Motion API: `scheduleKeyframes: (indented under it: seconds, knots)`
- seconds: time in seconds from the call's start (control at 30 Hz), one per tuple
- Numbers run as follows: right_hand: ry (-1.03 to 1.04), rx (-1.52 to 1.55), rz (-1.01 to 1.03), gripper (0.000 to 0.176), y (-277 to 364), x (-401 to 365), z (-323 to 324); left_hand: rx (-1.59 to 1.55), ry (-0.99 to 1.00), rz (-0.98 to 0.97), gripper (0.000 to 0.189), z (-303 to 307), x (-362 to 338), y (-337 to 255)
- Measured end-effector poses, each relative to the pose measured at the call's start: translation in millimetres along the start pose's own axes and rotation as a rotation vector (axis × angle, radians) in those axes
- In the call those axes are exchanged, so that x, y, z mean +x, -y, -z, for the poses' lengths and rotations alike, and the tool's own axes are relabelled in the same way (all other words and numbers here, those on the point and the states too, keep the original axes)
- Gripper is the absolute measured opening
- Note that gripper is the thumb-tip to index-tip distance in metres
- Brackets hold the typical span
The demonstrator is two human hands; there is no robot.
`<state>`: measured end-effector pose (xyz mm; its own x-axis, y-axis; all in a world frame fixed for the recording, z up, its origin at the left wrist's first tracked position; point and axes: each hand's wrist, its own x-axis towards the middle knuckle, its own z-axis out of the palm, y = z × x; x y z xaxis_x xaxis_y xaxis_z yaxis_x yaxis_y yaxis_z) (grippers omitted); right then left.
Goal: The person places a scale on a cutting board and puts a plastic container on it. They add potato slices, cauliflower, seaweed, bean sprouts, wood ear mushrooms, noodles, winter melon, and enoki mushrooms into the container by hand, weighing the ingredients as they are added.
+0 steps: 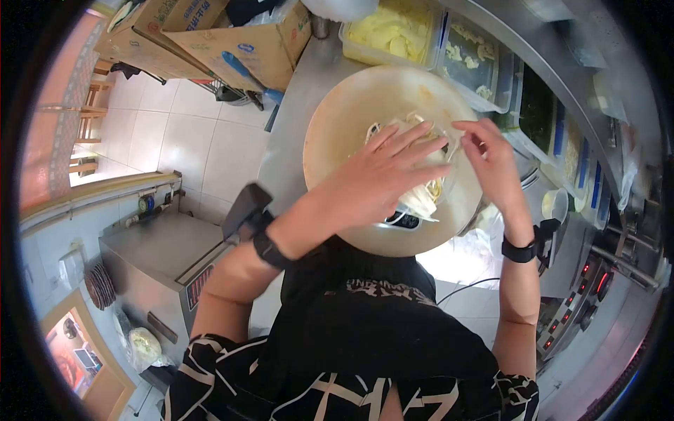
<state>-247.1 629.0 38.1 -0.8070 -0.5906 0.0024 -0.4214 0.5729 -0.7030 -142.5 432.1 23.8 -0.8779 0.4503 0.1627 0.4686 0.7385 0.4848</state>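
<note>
A round, pale cutting board [337,119] lies on the steel counter in front of me. On it, near the middle, sits a clear container of pale, stringy food [421,200], with a dark display showing at its near edge. My left hand [393,161] is spread over the food, palm down, fingers apart, and hides much of it. At the container's right side is my right hand [488,151], its fingers curled with thumb and fingertips close together near the rim. Whatever those fingertips hold, if anything, is too small to make out.
Behind the board stand a tub of yellow food [390,31] and a tub with pale pieces [470,59]. More tubs line the right. Cardboard boxes [239,49] and a blue-handled tool [246,70] are at the upper left; a control panel [572,309] is at lower right.
</note>
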Motion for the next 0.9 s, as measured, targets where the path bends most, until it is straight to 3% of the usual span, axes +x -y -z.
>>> scheduleKeyframes:
  seconds: [0.17, 0.23, 0.37, 0.43, 0.47, 0.57, 0.63, 0.73, 0.9]
  knots:
    - [-0.070, 0.025, -0.036, 0.019, 19, -37, 12, 0.069, -0.068, -0.113, 0.061, -21, 27, 20]
    - [-0.066, -0.008, -0.040, 0.016, 29, -55, 13, -0.142, 0.103, -0.054, 0.056, -11, 38, 26]
    - [0.008, 0.074, -0.040, 0.012, 46, -80, -9, -0.204, 0.088, -0.113, 0.056, -9, 44, 36]
    - [0.053, 0.022, 0.170, 0.016, 47, -82, -32, -0.218, 0.151, -0.060, 0.054, -6, 47, 34]
    - [0.050, 0.022, 0.170, 0.016, 50, -80, -41, -0.216, 0.152, -0.062, 0.054, -5, 49, 34]
    - [0.061, -0.127, 0.270, 0.013, 47, -67, -61, -0.243, 0.184, -0.029, 0.053, -3, 51, 35]
    - [0.111, -0.498, 0.117, 0.012, 41, -62, -67, -0.267, 0.184, -0.034, 0.050, -4, 53, 38]
    - [0.051, -0.670, 0.133, 0.006, 49, -60, -61, -0.338, 0.144, -0.041, 0.048, -11, 58, 45]
    - [0.058, -0.716, 0.217, 0.007, 44, -53, -61, -0.354, 0.192, -0.022, 0.046, -11, 64, 47]
